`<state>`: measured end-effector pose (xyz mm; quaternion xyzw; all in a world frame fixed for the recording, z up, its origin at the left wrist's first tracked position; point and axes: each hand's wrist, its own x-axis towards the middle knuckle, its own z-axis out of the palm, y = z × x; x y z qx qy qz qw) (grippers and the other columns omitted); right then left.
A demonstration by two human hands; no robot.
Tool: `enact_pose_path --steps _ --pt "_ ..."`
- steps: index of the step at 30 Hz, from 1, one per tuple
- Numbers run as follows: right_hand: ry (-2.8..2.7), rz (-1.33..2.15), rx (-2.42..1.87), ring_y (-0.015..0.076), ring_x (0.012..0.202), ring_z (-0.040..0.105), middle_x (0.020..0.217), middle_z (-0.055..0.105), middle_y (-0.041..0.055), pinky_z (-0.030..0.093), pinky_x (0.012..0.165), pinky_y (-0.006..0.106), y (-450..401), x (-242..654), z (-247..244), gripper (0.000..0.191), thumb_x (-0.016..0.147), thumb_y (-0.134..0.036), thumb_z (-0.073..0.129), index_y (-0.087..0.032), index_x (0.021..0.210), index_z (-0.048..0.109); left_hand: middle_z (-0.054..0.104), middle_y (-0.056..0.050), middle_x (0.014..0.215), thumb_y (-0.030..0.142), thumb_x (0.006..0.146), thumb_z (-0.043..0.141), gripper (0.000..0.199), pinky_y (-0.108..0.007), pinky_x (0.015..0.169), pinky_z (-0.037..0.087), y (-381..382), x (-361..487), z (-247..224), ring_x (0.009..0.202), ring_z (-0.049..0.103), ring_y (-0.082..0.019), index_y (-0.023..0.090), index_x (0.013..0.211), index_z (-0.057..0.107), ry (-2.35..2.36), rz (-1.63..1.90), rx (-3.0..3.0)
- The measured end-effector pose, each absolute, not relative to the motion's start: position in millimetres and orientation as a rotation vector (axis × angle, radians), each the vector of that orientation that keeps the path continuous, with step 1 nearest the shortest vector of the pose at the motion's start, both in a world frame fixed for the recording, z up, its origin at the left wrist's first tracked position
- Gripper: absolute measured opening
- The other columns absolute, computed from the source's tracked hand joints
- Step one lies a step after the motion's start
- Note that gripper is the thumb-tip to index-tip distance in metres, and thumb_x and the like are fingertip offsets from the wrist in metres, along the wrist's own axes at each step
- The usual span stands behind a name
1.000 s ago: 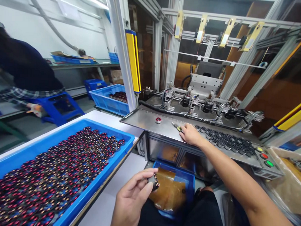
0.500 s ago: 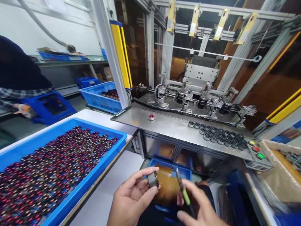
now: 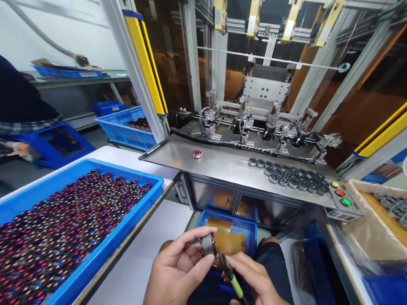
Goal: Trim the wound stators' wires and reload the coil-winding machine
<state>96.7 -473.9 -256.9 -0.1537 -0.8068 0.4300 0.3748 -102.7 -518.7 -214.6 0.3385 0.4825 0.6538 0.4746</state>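
Between thumb and fingers, my left hand [image 3: 181, 267] grips a motor stator [image 3: 207, 244], a grey ring with dark teeth on its right face, turned on edge. My right hand [image 3: 257, 279] is closed around cutting pliers [image 3: 232, 278] with green-and-black handles. The jaws of the pliers point up and left, close beside the toothed face of the stator; whether they touch it I cannot tell. On the metal shelf ahead, one stator with red windings [image 3: 197, 154] stands alone. Many dark stators [image 3: 291, 175] are grouped farther right on that shelf.
A blue tray [image 3: 159, 183] full of wound stators is at my left. Behind the shelf stands a winding machine [image 3: 267, 90]. Push buttons [image 3: 340, 193] sit at its right end, near a box of grey stators [image 3: 359, 187]. A blue bin [image 3: 254, 234] is below; a person [image 3: 18, 92] is far left.
My right hand has brought the pliers left, up close to the stator. The stator stays in my left hand. The whole view has shifted slightly.
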Motion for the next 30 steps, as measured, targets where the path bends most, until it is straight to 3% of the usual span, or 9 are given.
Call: enact_pose_path --steps 11,15,19,22,26,30 --pt "-2.081 0.982 -0.442 0.0168 0.061 0.053 0.073 0.059 0.0016 0.044 0.054 0.025 -476 97 -249 0.071 0.074 -0.011 0.051 -0.028 0.143 0.05 0.076 -0.011 0.109 0.016 0.075 0.081 0.029 -0.026 0.081 0.062 -517 -101 -219 0.093 0.075 -0.022 0.02 0.103 0.076 1.13 1.601 0.87" --pt "-2.041 0.978 -0.468 0.0187 0.07 0.06 0.089 0.064 0.0061 0.05 0.062 0.027 -475 103 -251 0.076 0.073 -0.01 0.053 -0.03 0.146 0.046 0.076 -0.011 0.11 0.018 0.075 0.08 0.022 -0.03 0.084 0.062 -517 -102 -222 0.102 0.073 -0.026 0.022 0.097 0.077 1.103 1.659 0.878" --pt "-2.028 1.038 -0.359 0.0237 0.088 0.063 0.105 0.062 0.0135 0.055 0.075 0.035 -473 104 -261 0.071 0.081 -0.024 0.057 -0.024 0.15 0.042 0.078 -0.011 0.103 0.022 0.075 0.08 0.011 -0.032 0.089 0.061 -520 -99 -217 0.105 0.072 -0.028 0.021 0.085 0.078 1.183 1.736 0.92" --pt "-1.989 1.038 -0.339 0.0237 0.088 0.063 0.104 0.061 0.0137 0.055 0.076 0.036 -473 103 -272 0.07 0.084 -0.034 0.06 -0.022 0.151 0.041 0.077 -0.011 0.102 0.026 0.074 0.08 0.01 -0.03 0.085 0.062 -524 -89 -207 0.103 0.072 -0.027 0.021 0.082 0.078 1.263 1.774 0.911" --pt "-2.002 1.049 -0.361 0.0247 0.089 0.064 0.104 0.064 0.0136 0.055 0.08 0.037 -472 101 -282 0.074 0.081 -0.036 0.067 -0.022 0.15 0.043 0.076 -0.01 0.099 0.034 0.072 0.083 0.015 -0.027 0.08 0.061 -526 -75 -194 0.101 0.071 -0.026 0.023 0.08 0.077 1.357 1.838 0.819" --pt "-1.997 0.989 -0.355 0.023 0.078 0.063 0.093 0.063 0.0116 0.054 0.068 0.033 -472 99 -287 0.07 0.083 -0.042 0.064 -0.021 0.148 0.046 0.076 -0.009 0.098 0.036 0.071 0.084 0.016 -0.023 0.079 0.059 -526 -73 -192 0.099 0.07 -0.023 0.024 0.079 0.078 1.354 1.834 0.836"
